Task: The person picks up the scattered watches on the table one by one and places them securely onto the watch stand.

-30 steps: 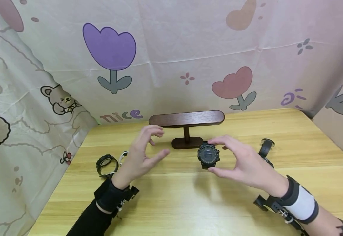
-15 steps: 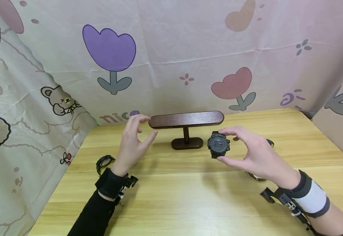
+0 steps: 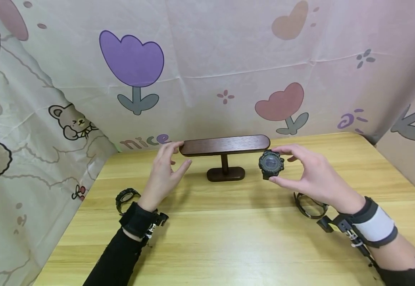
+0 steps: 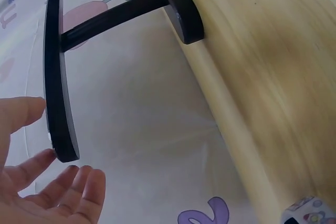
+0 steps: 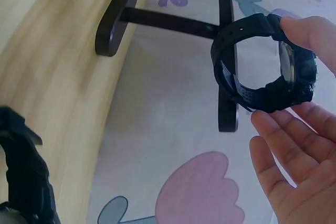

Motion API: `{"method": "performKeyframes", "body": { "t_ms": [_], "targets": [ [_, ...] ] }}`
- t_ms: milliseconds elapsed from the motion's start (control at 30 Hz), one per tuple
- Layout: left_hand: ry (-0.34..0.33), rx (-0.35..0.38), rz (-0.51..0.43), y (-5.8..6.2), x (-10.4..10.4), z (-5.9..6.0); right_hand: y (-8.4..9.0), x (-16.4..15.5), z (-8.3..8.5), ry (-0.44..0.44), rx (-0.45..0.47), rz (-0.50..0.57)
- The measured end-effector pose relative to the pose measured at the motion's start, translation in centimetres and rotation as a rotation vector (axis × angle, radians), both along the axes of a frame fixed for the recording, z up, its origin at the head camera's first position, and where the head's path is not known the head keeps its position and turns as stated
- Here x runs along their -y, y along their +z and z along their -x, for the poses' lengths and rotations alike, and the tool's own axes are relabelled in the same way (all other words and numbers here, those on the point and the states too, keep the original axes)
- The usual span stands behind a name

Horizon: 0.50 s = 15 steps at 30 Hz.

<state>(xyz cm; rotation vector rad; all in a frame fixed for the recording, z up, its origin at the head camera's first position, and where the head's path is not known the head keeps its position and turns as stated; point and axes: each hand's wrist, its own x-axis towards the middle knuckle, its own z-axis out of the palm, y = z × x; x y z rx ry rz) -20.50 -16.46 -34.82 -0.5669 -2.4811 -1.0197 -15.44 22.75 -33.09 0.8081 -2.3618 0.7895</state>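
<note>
The right hand (image 3: pixel 312 178) covers the back half of the black watch (image 3: pixel 271 164) strap in the head view. The left hand (image 4: pixel 39 182) is cut off by the left wrist view's lower edge. A second watch (image 3: pixel 126 197) sits partly behind the left wrist, its dial too small to read.

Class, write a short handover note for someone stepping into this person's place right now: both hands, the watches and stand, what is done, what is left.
Right hand pinches the black watch by its case, strap loop closed, level with the right end of the wooden T-stand.
Left hand is open, fingertips at the stand's left end, seemingly steadying it.
Another watch lies on the table at left, one more at right.
Done: the black watch is lifted to the bar.
Left: no watch hangs on the bar yet; probably slide this one on.
</note>
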Motion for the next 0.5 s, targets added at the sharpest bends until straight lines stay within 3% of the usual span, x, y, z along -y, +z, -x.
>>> {"method": "performKeyframes", "body": {
  "t_ms": [167, 500],
  "targets": [
    [0.008, 0.015, 0.005, 0.0, -0.2, 0.1, 0.6, -0.6, 0.5, -0.026, -0.003, -0.009],
    [0.015, -0.022, 0.003, -0.1, -0.5, 0.2, 1.2, -1.5, 1.8, -0.071, 0.026, -0.022]
  ]
}}
